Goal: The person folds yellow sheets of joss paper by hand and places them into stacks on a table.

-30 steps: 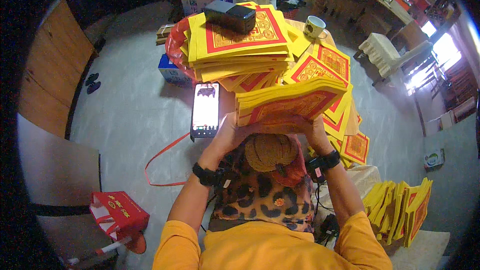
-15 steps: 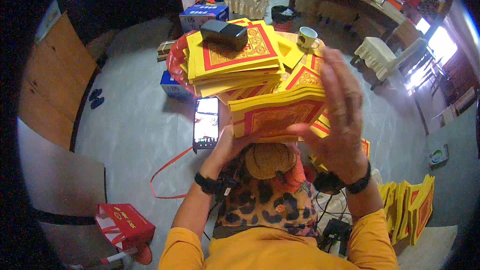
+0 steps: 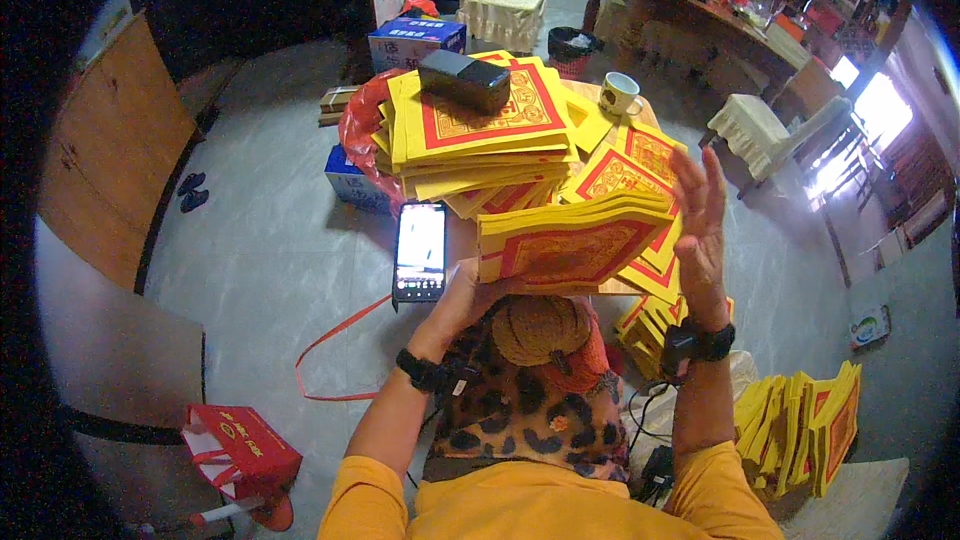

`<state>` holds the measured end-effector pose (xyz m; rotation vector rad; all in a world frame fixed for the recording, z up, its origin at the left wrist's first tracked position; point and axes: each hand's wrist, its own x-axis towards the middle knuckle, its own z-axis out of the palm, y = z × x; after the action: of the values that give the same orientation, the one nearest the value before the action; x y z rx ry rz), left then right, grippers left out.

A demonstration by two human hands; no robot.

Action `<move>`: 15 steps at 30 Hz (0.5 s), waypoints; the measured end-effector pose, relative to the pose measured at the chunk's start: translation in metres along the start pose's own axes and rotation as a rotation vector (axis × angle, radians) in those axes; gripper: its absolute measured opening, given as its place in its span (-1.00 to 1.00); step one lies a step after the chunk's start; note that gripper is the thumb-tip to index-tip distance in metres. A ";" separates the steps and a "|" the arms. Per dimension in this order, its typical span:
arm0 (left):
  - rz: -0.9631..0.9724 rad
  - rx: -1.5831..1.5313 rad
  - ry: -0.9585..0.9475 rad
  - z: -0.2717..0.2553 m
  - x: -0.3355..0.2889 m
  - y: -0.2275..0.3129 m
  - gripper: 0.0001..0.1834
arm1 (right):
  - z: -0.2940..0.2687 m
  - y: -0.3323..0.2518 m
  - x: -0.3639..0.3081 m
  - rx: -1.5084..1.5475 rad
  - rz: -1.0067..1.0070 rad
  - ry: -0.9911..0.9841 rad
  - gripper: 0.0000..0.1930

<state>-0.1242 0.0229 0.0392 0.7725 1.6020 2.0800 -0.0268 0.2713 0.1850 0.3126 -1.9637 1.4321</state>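
Note:
My left hand (image 3: 466, 298) is closed round the lower left corner of a bundle of yellow paper sheets (image 3: 575, 248) with red square prints. The bundle is raised over the near edge of a small round wooden table, its sheets slightly parted along the top. Beside the bundle's right edge, my right hand (image 3: 702, 245) is open, fingers up and spread, holding nothing. Beyond the bundle lies a tall pile of similar sheets (image 3: 490, 130), topped by a dark oblong object (image 3: 465, 80). More printed sheets (image 3: 632, 172) lie spread to the right of the pile.
A lit phone (image 3: 421, 248) is at the table's left edge, and a cup (image 3: 620, 93) stands at its far right. Red plastic (image 3: 362, 130) hangs over the left side. More yellow bundles (image 3: 800, 427) stand at lower right. A red paper bag (image 3: 242, 452) is at lower left.
My right hand has drawn back to the right from the bundle and its fingers have spread. The left hand still grips the bundle. The whole view has shifted slightly.

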 end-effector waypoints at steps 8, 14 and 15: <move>-0.345 -0.576 -0.020 0.005 0.009 0.033 -0.68 | 0.006 0.091 -0.050 0.204 0.543 -0.038 -0.34; -0.250 -0.511 -0.021 -0.007 0.010 0.026 -0.53 | 0.015 0.093 -0.048 0.076 0.404 -0.047 -0.60; -0.303 -0.518 0.102 0.001 0.011 0.040 -0.46 | 0.014 0.095 -0.048 0.079 0.383 -0.037 -0.62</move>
<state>-0.1310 0.0204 0.0800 0.2320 1.0607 2.1830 -0.0495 0.2840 0.0809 -0.0066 -2.0775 1.7556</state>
